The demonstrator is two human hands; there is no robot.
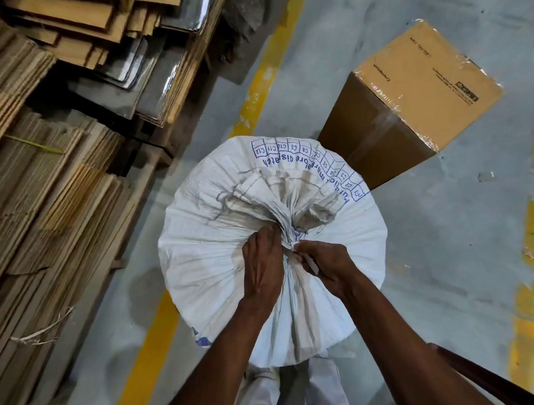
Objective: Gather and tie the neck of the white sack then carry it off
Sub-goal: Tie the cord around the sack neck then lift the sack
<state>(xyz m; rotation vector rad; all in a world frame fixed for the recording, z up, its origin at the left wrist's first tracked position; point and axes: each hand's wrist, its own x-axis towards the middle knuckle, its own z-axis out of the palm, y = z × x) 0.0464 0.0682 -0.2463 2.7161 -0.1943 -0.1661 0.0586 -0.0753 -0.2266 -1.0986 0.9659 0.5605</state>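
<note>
I see my 2 hands, left hand (pixel 264 264) and right hand (pixel 326 262), clenching the bulging white woven sack's (pixel 218 236) gathered neck (pixel 292 229), contents hidden, possibly pinching a tie.

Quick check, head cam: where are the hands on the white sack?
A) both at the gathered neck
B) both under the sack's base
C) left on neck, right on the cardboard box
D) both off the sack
A: the left hand and right hand both clutch the bunched neck of the white sack, which stands on the floor; the cardboard box is untouched.
</note>
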